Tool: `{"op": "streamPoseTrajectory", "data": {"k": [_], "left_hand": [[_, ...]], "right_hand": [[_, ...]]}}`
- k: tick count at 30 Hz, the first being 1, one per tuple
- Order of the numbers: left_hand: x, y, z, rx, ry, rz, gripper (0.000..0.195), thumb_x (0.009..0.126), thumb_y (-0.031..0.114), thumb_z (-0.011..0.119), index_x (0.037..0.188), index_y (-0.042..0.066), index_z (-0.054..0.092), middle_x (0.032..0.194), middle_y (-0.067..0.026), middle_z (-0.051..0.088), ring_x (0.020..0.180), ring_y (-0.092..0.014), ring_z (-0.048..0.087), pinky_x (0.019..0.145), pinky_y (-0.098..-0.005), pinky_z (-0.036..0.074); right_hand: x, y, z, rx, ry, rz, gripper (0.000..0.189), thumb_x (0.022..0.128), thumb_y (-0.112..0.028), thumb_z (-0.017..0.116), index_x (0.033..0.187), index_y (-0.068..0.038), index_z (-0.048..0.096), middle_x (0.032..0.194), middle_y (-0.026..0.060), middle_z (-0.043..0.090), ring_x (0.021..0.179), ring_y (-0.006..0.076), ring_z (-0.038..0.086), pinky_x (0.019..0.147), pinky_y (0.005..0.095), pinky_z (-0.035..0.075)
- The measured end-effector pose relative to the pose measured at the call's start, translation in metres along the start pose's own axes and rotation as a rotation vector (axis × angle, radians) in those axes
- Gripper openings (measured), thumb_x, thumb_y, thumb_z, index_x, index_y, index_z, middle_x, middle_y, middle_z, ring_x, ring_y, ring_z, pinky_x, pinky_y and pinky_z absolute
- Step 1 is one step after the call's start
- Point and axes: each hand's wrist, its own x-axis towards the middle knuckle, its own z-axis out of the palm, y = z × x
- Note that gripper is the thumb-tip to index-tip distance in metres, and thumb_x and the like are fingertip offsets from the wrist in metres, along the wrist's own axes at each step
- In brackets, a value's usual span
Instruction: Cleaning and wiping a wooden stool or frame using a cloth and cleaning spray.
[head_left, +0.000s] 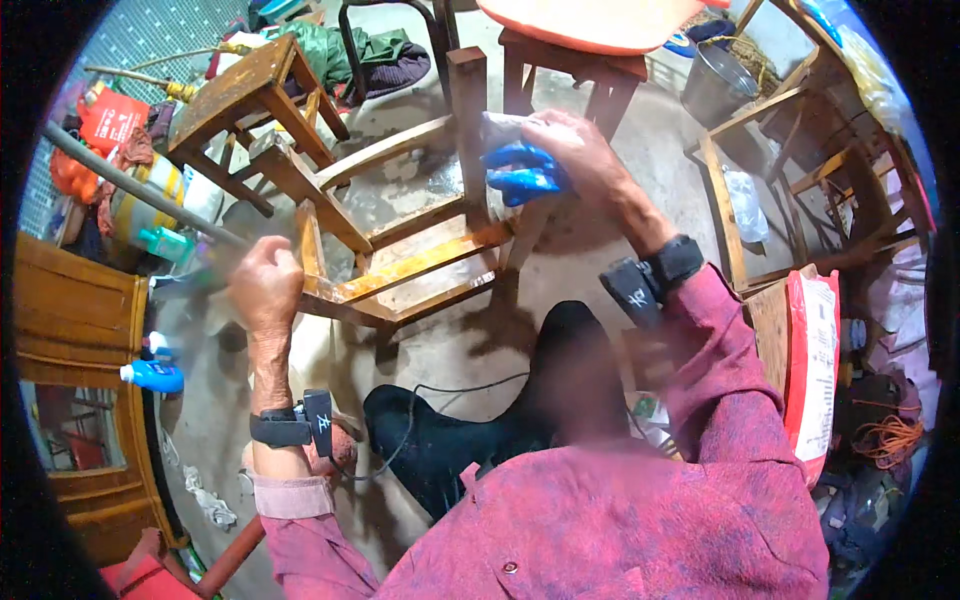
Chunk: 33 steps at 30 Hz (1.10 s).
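A wooden stool frame (420, 281) lies before me with its legs raised and bare rails between them. At its near left corner my left hand (264, 285) is closed on the wood; the exact grip is hidden behind my fingers. My right hand (562, 154) pinches a pale grey folded pad (504, 129) beside the far leg (468, 127). Whether the pad touches that leg I cannot tell. Bright blue coverings (521, 174) show on the lower fingers of this hand. Black straps carry small boxes on both wrists.
A brown wooden stool (240, 94) stands far left, another (574, 64) beneath an orange-pink top. A grey pole (142, 184) slants towards my left hand. Blue bottles (154, 375) lie by a wooden cabinet (82, 315). At right are a metal bucket (718, 84), a wooden frame and a red-white packet (814, 367).
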Motion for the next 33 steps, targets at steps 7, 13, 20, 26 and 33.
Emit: {"op": "streamPoseTrajectory", "data": {"k": [7, 13, 20, 26, 33], "left_hand": [[0.003, 0.006, 0.004, -0.081, 0.037, 0.064, 0.017, 0.075, 0.012, 0.053, 0.085, 0.013, 0.067, 0.080, -0.0118, 0.065, 0.074, -0.030, 0.064, 0.066, -0.0354, 0.049], [0.020, -0.009, 0.006, -0.101, 0.068, 0.128, 0.018, 0.075, 0.010, 0.051, 0.085, 0.009, 0.066, 0.078, -0.0150, 0.065, 0.072, -0.030, 0.064, 0.065, -0.0355, 0.049], [0.027, -0.025, 0.012, -0.073, 0.040, 0.137, 0.019, 0.074, 0.012, 0.050, 0.084, 0.009, 0.066, 0.082, -0.0145, 0.065, 0.077, -0.031, 0.063, 0.069, -0.0376, 0.049], [0.025, -0.015, 0.009, -0.080, 0.038, 0.143, 0.018, 0.074, 0.010, 0.051, 0.084, 0.010, 0.066, 0.082, -0.0133, 0.065, 0.075, -0.031, 0.063, 0.068, -0.0366, 0.049], [0.027, -0.017, 0.009, -0.052, 0.059, 0.184, 0.017, 0.075, 0.011, 0.052, 0.084, 0.010, 0.066, 0.080, -0.0134, 0.065, 0.073, -0.028, 0.064, 0.067, -0.0349, 0.050]], "right_hand": [[-0.026, 0.014, -0.005, 0.120, -0.137, -0.276, 0.015, 0.083, -0.015, 0.060, 0.091, -0.002, 0.060, 0.105, 0.0070, 0.062, 0.099, 0.0150, 0.055, 0.089, 0.0312, 0.042], [-0.020, -0.003, 0.025, 0.065, 0.214, -0.163, 0.019, 0.081, -0.016, 0.061, 0.092, 0.000, 0.060, 0.084, 0.0078, 0.062, 0.078, 0.0117, 0.055, 0.070, 0.0280, 0.045], [-0.020, 0.007, 0.003, 0.414, -0.238, -0.025, 0.022, 0.083, -0.017, 0.059, 0.098, -0.001, 0.061, 0.106, 0.0058, 0.058, 0.101, 0.0103, 0.050, 0.088, 0.0255, 0.038], [-0.028, 0.010, 0.009, 0.102, -0.062, -0.163, 0.015, 0.081, -0.013, 0.062, 0.093, -0.004, 0.060, 0.089, 0.0043, 0.063, 0.082, 0.0121, 0.056, 0.075, 0.0280, 0.045], [-0.001, 0.008, 0.020, 0.058, 0.205, -0.033, 0.024, 0.078, -0.021, 0.063, 0.092, -0.001, 0.061, 0.078, 0.0107, 0.062, 0.071, 0.0162, 0.057, 0.067, 0.0310, 0.046]]}}
